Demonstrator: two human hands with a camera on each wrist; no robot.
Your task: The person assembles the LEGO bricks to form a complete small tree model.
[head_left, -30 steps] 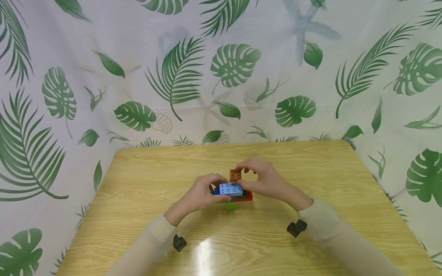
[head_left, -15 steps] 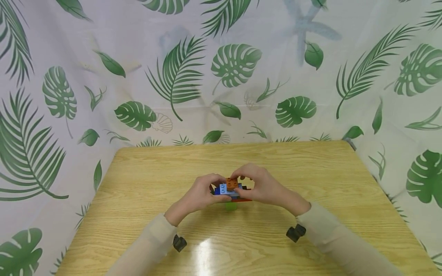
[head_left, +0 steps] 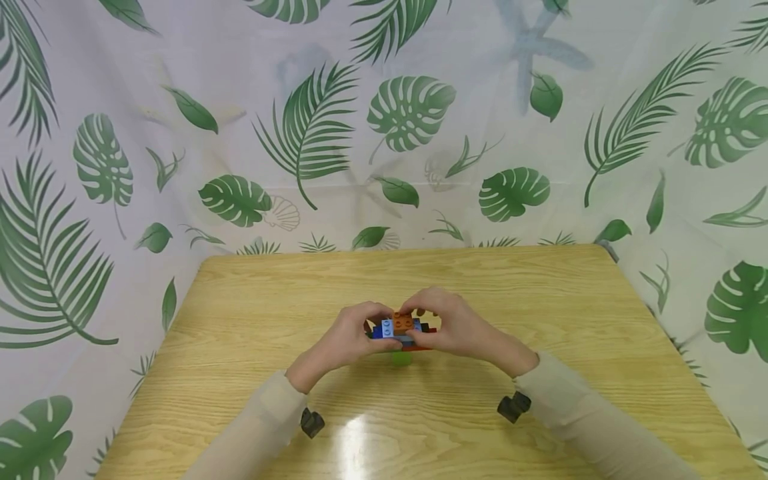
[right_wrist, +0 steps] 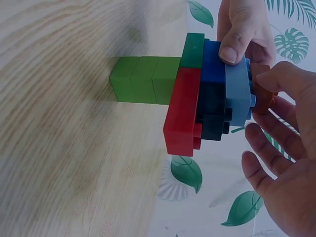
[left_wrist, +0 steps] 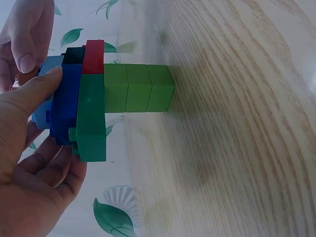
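A toy brick tower stands upright on the table. Its narrow column of several light green bricks [left_wrist: 138, 89] carries a green brick [left_wrist: 93, 118] and a red brick [right_wrist: 181, 111] side by side. Over these lie a blue brick [left_wrist: 66, 101] and a dark brick [right_wrist: 212, 108], then a light blue brick [right_wrist: 238, 94]. My left hand [head_left: 347, 337] grips the tower's upper layers from the left, thumb near and fingers behind. My right hand [head_left: 459, 327] pinches an orange-brown brick [head_left: 403, 323] on top of the light blue one; whether its studs are fully joined, I cannot tell.
The wooden table [head_left: 270, 287] reaches back to a white curtain [head_left: 336, 220] printed with green leaves. Each wrist carries a small black camera [head_left: 514, 406] on the cream sleeve.
My right hand has brought the orange-brown brick left and down from beyond the light blue brick onto its top, then slightly lower. My left hand has kept its grip on the tower.
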